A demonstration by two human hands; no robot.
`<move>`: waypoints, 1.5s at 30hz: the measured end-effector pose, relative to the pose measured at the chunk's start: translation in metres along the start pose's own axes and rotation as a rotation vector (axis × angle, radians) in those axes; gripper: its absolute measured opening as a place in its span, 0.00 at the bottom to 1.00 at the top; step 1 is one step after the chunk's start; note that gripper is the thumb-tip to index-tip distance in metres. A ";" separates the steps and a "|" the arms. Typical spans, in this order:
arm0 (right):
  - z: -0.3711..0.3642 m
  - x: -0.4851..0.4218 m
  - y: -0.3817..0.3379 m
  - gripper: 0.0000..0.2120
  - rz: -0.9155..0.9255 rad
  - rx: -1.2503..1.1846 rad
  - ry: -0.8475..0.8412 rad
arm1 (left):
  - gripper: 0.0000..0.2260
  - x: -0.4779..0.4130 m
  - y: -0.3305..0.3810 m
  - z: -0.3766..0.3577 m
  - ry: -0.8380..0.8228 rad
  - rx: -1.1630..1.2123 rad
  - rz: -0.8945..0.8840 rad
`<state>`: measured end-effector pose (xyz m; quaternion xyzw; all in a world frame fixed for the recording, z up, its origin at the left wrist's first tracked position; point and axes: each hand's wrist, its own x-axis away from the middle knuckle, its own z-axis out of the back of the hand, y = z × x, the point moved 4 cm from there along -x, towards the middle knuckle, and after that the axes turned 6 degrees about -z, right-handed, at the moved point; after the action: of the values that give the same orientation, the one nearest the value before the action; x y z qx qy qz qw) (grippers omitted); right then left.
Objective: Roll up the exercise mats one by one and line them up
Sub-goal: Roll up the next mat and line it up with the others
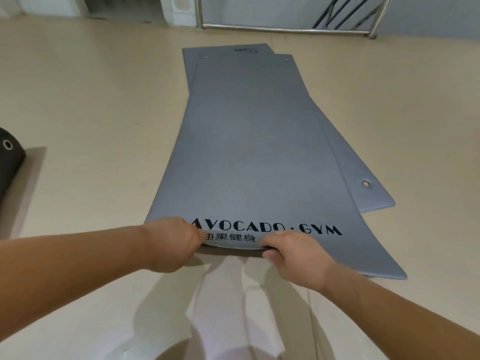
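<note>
A long grey exercise mat (249, 141) printed "AVOCADO · GYM" lies flat on the beige floor, stretching away from me. Its near edge is lifted a little off the floor. My left hand (171, 245) grips that edge at its left part, fingers curled under. My right hand (293, 255) grips the same edge further right, thumb on top. A second grey mat (363, 188) with a metal eyelet lies underneath, sticking out to the right and at the far end.
A dark rolled mat (9, 162) lies at the left edge of view. A steel railing (285, 28) and a white pillar base (181, 11) stand at the far end of the floor. Pale floor surrounds the mats.
</note>
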<state>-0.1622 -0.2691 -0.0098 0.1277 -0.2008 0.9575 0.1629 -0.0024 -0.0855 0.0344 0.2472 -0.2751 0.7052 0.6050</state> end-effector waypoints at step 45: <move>0.009 -0.053 0.025 0.54 -0.226 0.144 -0.573 | 0.47 -0.072 0.004 -0.021 0.114 0.488 -0.073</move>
<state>-0.1212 -0.3082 -0.0269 0.4249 -0.1547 0.8702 0.1958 0.0040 -0.1232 -0.0302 0.3556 -0.0532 0.7411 0.5670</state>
